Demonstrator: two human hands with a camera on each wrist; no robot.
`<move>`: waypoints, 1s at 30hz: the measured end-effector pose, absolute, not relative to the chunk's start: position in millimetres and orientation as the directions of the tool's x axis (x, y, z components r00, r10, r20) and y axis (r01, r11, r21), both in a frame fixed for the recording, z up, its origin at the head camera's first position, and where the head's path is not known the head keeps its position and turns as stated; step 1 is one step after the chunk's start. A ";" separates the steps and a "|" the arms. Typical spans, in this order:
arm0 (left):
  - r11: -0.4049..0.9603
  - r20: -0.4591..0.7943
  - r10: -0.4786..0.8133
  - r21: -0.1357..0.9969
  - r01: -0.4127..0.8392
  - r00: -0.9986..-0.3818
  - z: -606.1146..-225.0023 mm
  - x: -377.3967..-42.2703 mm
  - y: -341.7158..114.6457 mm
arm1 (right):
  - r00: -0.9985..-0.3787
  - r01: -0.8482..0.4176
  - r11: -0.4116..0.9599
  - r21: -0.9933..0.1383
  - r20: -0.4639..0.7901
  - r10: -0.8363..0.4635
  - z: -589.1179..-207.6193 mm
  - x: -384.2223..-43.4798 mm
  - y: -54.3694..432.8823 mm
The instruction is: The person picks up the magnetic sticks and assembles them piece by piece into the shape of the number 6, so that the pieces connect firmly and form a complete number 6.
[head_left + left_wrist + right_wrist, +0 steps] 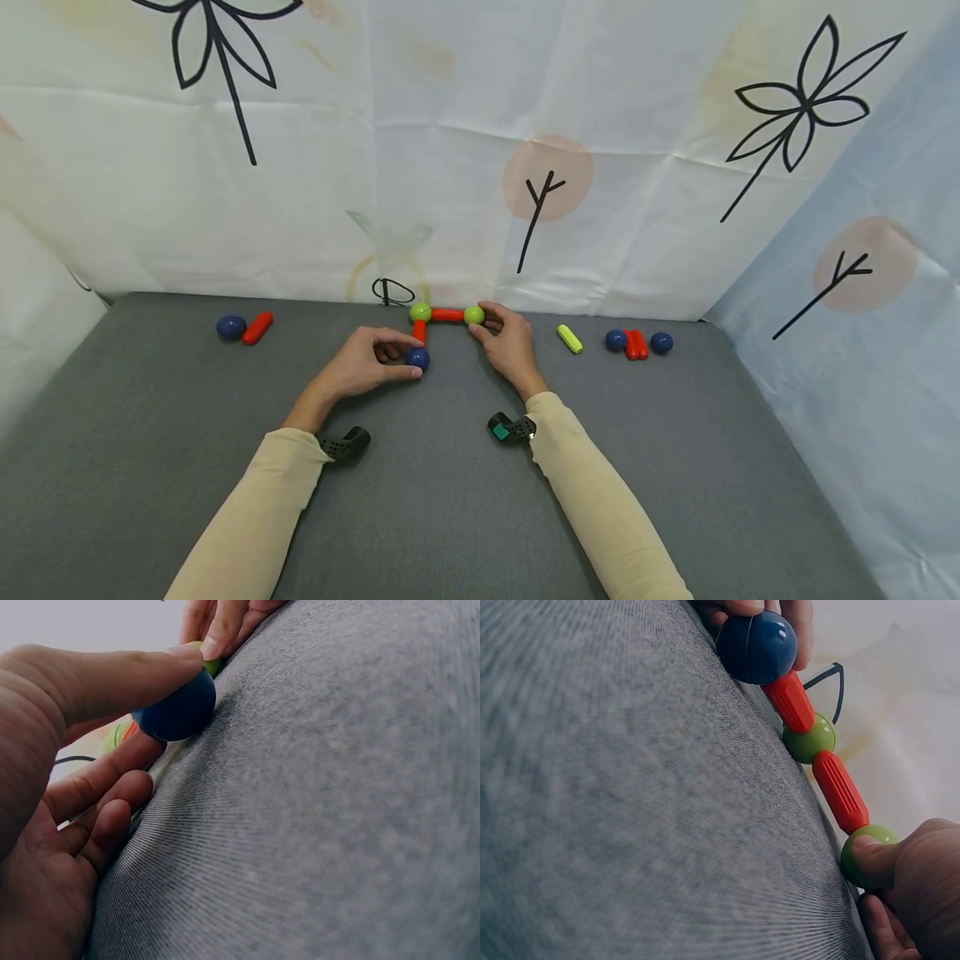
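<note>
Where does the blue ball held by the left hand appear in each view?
Head: blue ball just left of centre, below mid-height.
Left wrist: blue ball in the upper left.
Right wrist: blue ball near the top, right of centre.
Shared landmark: green ball pinched by the right hand.

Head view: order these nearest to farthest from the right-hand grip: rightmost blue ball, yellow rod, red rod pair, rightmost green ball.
1. Rightmost green ball: held in the right-hand grip.
2. Yellow rod: just right of that grip.
3. Red rod pair: farther right.
4. Rightmost blue ball: right beyond that pair.
</note>
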State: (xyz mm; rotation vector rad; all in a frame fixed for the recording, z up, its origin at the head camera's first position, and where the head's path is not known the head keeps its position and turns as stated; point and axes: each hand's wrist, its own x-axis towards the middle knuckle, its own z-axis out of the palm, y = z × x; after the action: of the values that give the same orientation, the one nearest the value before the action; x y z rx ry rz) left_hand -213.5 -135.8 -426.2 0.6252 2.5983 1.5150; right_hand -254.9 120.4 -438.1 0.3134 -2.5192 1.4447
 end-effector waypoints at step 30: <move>0.408 0.152 0.384 0.857 0.315 -0.911 -427.4 -213.6 -137.3 | -0.957 -0.278 0.504 -0.818 0.280 -0.074 -437.1 -254.3 120.6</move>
State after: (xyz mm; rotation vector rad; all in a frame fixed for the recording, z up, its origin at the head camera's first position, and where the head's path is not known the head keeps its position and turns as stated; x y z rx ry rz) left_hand -213.6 -137.3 -427.4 0.6411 2.5782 1.5451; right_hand -254.3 120.6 -437.1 0.3014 -2.5377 1.4367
